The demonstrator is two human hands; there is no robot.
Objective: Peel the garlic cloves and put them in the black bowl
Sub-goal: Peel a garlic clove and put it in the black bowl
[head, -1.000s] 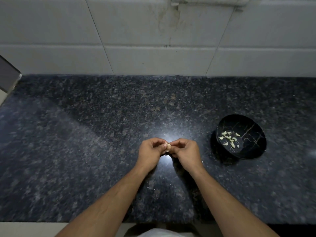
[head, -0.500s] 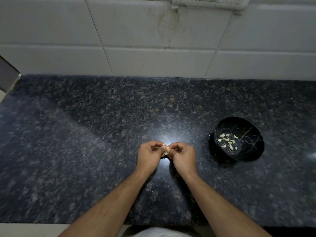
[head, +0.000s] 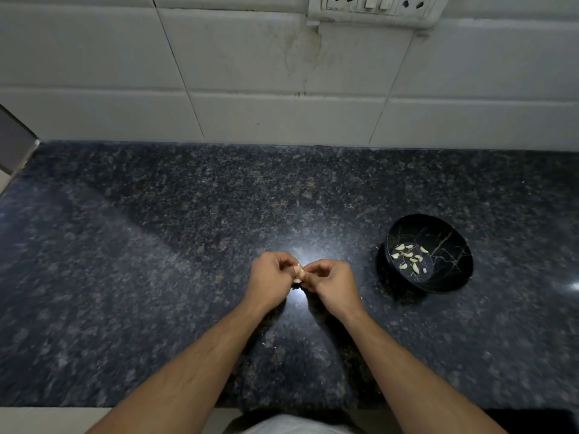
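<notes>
Reaching out from the near edge, two bare forearms meet over the middle of the dark speckled counter (head: pixel 131 277). The left hand (head: pixel 269 285) has its fingers curled round a garlic clove (head: pixel 298 273), and the right hand (head: pixel 332 285) pinches at the same clove from the other side, fingertips bent in toward it. The clove is held between the two hands just above the counter, and only a small pale strip of it shows; whether the skin is partly off is too small to tell. This looks like the peeling step on one more clove. Off to the right and a little farther back, well apart from the hands, sits the black bowl (head: pixel 451 277), with a scatter of peeled cloves (head: pixel 409 258) already lying in it. Next, the skin likely needs pulling free, then the right hand would carry the bare clove across to the bowl. Beyond the counter rises a white tiled wall (head: pixel 250 67) with a socket plate (head: pixel 372 9) at the top.
</notes>
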